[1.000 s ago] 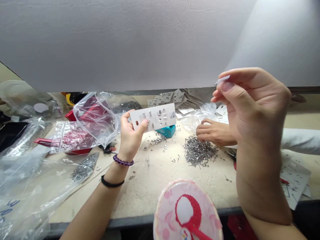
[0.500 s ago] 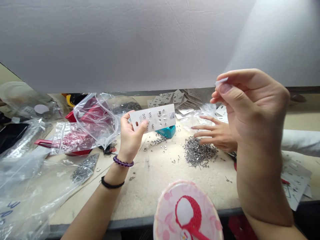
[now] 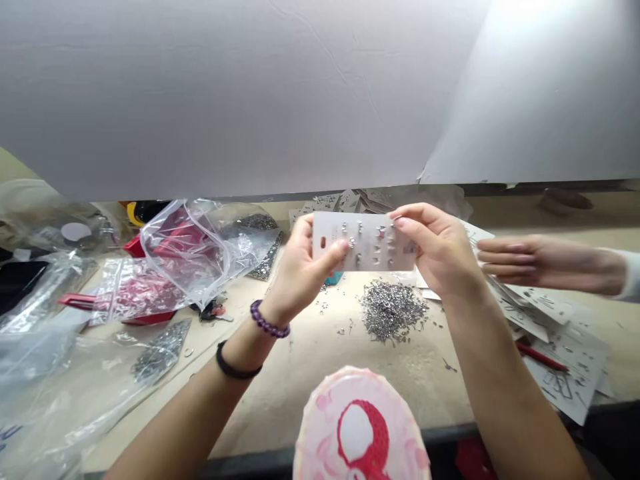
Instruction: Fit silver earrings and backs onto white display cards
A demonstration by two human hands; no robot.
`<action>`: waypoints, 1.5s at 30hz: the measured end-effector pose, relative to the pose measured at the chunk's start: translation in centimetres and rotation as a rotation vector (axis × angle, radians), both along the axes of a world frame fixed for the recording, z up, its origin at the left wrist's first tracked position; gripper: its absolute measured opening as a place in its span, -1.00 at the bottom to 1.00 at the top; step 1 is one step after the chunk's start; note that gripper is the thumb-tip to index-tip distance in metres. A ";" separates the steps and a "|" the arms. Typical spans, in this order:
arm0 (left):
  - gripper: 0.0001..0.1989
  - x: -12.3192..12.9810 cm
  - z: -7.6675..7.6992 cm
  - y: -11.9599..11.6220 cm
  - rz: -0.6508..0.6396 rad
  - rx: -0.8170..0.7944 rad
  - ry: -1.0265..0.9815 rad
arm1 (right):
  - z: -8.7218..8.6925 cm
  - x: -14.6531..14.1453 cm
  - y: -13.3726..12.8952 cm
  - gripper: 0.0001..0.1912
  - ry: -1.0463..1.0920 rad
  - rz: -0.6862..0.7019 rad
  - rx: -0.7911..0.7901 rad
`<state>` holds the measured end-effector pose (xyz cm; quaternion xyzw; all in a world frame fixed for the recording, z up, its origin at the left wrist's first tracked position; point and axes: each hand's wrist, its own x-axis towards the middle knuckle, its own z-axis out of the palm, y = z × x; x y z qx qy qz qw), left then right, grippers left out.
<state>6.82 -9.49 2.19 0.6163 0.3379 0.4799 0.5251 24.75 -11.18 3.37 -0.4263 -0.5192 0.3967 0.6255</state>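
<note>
"How were you holding the white card (image 3: 369,244)?"

"Up in the air over the worktable (image 3: 280,390). My left hand (image 3: 309,261) pinched its left end, thumb on the face, fingers behind."

"And the right hand (image 3: 443,250)?"

"Its thumb and forefinger were drawn close together at the top edge, toward the right end. I couldn't tell whether they pinched the card itself or something thin against it."

"What mattered most there?"

"A steady left grip, I judged. That thumb lay close beside the small silvery pieces (image 3: 360,228) on the face, so light pressure seemed wiser; a hard push could have bowed the card or knocked one askew. Facing it toward me kept the rows in sight."

"Anything to mind nearby?"

"The metal pile (image 3: 393,312) lay below the card, on my side, and a co-worker's hand (image 3: 520,260) was to the right of mine, so I reckoned small wrist movements were safest."
</note>
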 end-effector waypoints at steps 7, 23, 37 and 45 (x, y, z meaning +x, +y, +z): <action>-0.54 4.1 -3.5 1.4 -0.483 -0.065 0.153 | -2.4 3.8 0.1 -0.86 0.595 -0.370 -0.267; -0.52 7.6 -4.5 5.1 -0.116 0.387 0.720 | -6.1 7.7 0.2 -0.82 0.829 -0.471 -0.310; -0.65 8.4 -3.7 6.6 -0.164 0.707 0.464 | -4.6 6.6 -0.8 -0.89 0.924 -0.323 -0.132; -0.54 6.8 -2.3 5.2 0.010 1.397 0.403 | -4.6 6.9 -1.7 -0.93 0.841 -0.043 0.066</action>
